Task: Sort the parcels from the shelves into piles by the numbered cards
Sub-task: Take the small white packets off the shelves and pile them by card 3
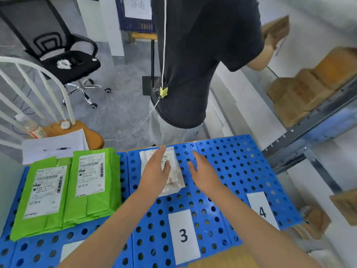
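Leftmost card point(70, 250) — number hidden by an arm point(108, 229); parcel labels point(89, 175) blurred.

The blue perforated surface point(231, 165) bore two stacks of green parcels point(92, 180) at left, a white parcel point(174, 182) beside them, card 3 point(183, 236) nearer, card 4 point(261, 209) rightward.

On the blue board point(243, 172), bare panel lies open to the right of my right hand point(202, 171), across to the card marked 4 point(260, 209), and between the white parcel point(174, 182) and the card marked 3 point(183, 236). Two stacks of green parcels point(92, 182) crowd my left side. A person in a dark shirt point(193, 64) stands just past the far edge, blocking the way ahead. The metal shelf frame point(313, 120), loaded with cardboard boxes point(297, 97), walls the right.
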